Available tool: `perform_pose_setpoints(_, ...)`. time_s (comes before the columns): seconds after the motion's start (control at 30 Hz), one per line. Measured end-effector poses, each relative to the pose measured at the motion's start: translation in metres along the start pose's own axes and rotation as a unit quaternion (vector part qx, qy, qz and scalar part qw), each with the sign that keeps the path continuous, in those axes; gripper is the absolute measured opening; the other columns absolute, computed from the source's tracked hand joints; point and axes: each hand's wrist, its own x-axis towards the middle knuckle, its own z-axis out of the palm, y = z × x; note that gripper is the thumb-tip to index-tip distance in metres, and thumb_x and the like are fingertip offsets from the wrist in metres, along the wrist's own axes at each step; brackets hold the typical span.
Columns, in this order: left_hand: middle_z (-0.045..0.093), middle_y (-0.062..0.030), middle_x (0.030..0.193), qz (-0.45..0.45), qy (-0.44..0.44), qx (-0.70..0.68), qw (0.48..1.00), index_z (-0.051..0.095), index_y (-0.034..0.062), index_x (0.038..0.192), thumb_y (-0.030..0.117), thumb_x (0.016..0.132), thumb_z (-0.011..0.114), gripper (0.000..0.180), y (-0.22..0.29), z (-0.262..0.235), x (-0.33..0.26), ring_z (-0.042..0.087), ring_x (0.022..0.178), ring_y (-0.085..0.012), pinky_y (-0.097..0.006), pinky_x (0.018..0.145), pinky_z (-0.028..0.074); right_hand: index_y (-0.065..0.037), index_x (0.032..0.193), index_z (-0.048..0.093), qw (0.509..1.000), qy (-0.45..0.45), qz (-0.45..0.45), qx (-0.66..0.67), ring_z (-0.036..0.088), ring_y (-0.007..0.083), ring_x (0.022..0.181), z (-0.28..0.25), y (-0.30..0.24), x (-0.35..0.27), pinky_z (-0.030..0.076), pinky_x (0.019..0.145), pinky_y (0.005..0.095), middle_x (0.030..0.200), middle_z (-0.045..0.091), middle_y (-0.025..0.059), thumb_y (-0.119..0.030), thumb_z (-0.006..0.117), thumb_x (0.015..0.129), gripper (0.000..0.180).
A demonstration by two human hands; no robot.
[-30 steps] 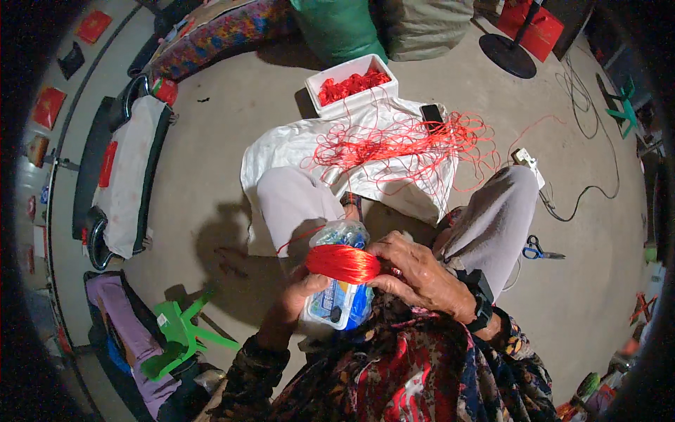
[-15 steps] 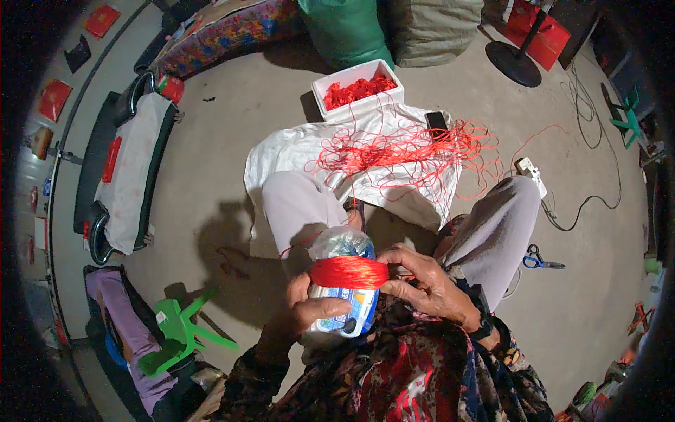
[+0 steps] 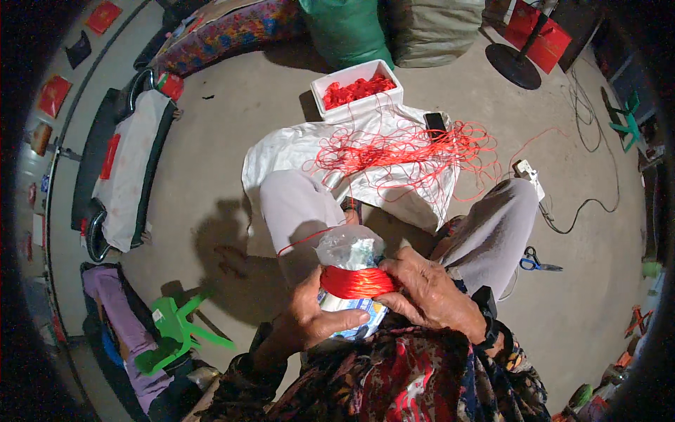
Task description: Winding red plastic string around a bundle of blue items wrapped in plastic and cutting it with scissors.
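My left hand (image 3: 309, 316) grips a blue-and-white pack (image 3: 369, 307) wrapped in clear plastic, its thumb lying across the front. A thick band of red cord (image 3: 357, 283) is wound around the pack's middle. On the other side, my right hand (image 3: 436, 299) is closed, thumb and fingers pinching the band's right end. One strand of cord trails off to the left over my knee. Ahead of my feet, a tangle of loose red cord (image 3: 394, 155) is spread on a white sheet (image 3: 278, 151). More red cord fills a white foam box (image 3: 365, 108) at the sheet's far edge.
A black phone (image 3: 435, 124) lies beside the tangle. Blue-handled scissors (image 3: 538, 261) and a white power strip (image 3: 529, 177) sit on the floor to the right. A green stool (image 3: 179, 330) stands at left. Beyond the box are a green sack (image 3: 344, 32) and a round black stand base (image 3: 513, 67).
The pack has shifted slightly right, tilting so less of its printed front shows. My left hand moved right with it, and my right hand stays at the cord band.
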Motion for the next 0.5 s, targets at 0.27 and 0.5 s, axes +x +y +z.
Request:
perform_pose_setpoints(0.27,0.060,-0.0142,0.114,-0.020,-0.020,-0.010,1.000,0.046,-0.0010,0.126,0.030,0.072,0.079,0.071,0.002,-0.003,0.005,0.057,0.107,-0.0218,-0.036,0.097,0.041,0.003,0.103,0.052,0.998,0.026,0.000,0.048,0.055,0.0363,0.079,0.008,0.011,0.002,0.047,0.067,0.0430,0.087,0.053,0.0176,-0.017,0.064,0.086,0.029)
perform_pose_setpoints(0.5,0.061,-0.0136,0.112,-0.042,-0.065,-0.006,0.997,0.046,-0.0009,0.127,0.029,0.073,0.080,0.070,-0.005,-0.007,0.005,0.059,0.104,-0.0210,-0.035,0.095,0.043,0.001,0.101,0.055,0.988,0.031,0.055,0.141,0.058,0.0332,0.076,0.008,0.016,-0.001,0.047,0.067,0.0402,0.085,0.055,0.0176,-0.018,0.063,0.089,0.024)
